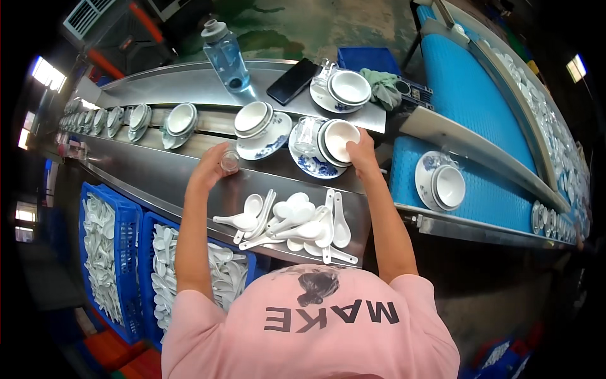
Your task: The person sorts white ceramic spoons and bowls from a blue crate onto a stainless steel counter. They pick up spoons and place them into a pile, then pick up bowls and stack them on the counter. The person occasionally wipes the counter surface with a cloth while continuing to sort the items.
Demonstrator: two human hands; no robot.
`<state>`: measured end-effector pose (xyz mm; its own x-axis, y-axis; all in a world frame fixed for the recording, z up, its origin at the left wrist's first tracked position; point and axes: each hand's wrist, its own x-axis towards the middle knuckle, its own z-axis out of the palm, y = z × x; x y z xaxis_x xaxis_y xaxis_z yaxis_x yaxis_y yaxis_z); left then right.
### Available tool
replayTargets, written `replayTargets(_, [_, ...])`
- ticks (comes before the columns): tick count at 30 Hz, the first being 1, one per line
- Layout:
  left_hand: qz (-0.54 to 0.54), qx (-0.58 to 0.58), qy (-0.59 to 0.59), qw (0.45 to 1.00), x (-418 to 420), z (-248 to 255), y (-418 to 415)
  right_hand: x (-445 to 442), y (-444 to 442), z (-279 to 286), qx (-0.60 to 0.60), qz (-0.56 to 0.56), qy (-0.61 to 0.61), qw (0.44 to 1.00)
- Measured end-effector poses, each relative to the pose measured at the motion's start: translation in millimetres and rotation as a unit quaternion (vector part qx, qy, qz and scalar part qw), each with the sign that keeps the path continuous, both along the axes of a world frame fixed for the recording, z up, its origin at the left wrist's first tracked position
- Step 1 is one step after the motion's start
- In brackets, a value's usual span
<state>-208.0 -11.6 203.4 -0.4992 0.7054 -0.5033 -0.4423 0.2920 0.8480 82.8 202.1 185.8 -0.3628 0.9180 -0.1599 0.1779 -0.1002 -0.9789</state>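
My left hand (208, 166) holds a small clear glass (230, 161) at the steel counter's inner edge. With thumb and fingers, my right hand (362, 152) grips the rim of the top white bowl (341, 140) in a stack. That stack stands on a blue-patterned plate (318, 166), beside an upright clear glass (307, 135). Between my hands, another patterned plate (277, 137) carries stacked white bowls (253, 117). Nearer my body, a loose pile of white ceramic spoons (303, 227) lies on the steel counter (142, 163).
A line of bowl-and-plate sets (181, 118) runs left. Beyond it stand a blue water bottle (227, 59), a black phone (292, 81), another set (349, 87) and a green cloth (382, 87). Blue crates (128, 246) of spoons stand below left. A blue conveyor belt (492, 196) runs right, bearing a set (447, 187).
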Motion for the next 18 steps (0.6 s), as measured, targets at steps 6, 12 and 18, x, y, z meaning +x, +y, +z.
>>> replayTargets(6, [0.01,0.04,-0.164,0.986,0.6,6.8,23.6,23.6,1.7,0.4,0.212,0.061,-0.147,0.964])
replayTargets(12, [-0.067,0.012,-0.158,0.985,-32.2,-15.5,-1.2,212.1,11.3,37.6,0.421,-0.145,-0.453,0.773])
replayTargets(18, [-0.013,-0.093,-0.041,0.995,-98.5,-8.2,-1.1,253.8,21.7,16.3,0.02,-0.099,-0.141,0.985])
